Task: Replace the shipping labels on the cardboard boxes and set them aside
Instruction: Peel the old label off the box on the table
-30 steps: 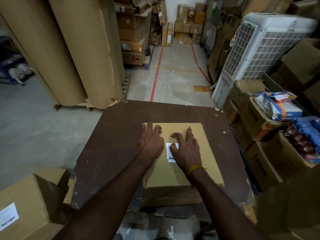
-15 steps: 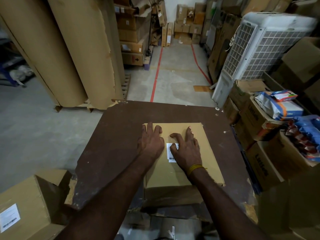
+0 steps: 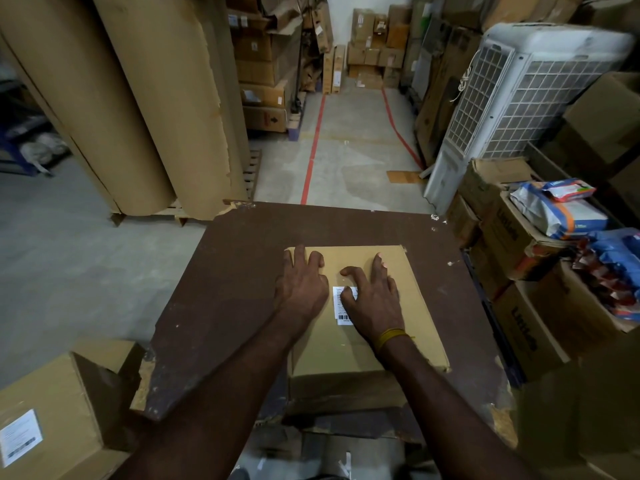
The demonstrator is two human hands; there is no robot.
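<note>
Brown cardboard box [image 3: 363,344] flat on dark brown table [image 3: 225,289], near its front edge. White barcode label [image 3: 341,304] on top, partly under right hand [image 3: 374,299], fingers spread, pressing. Left hand [image 3: 301,285] flat beside it, fingers straight. Second labelled box [image 3: 52,417] lower left

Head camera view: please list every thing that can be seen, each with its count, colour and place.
cardboard box: one, tan, on the table
shipping label: one, white, on the box top, partly under the right hand
table: one, dark brown, centre
labelled box: one, tan, lower left on the floor
paper rolls: several, tan, upper left
air cooler: one, white, upper right
open cartons: several, brown, right, holding packets
floor tape: two lines, red, aisle
left hand: flat on the box
right hand: fingers pressing on the label
</note>
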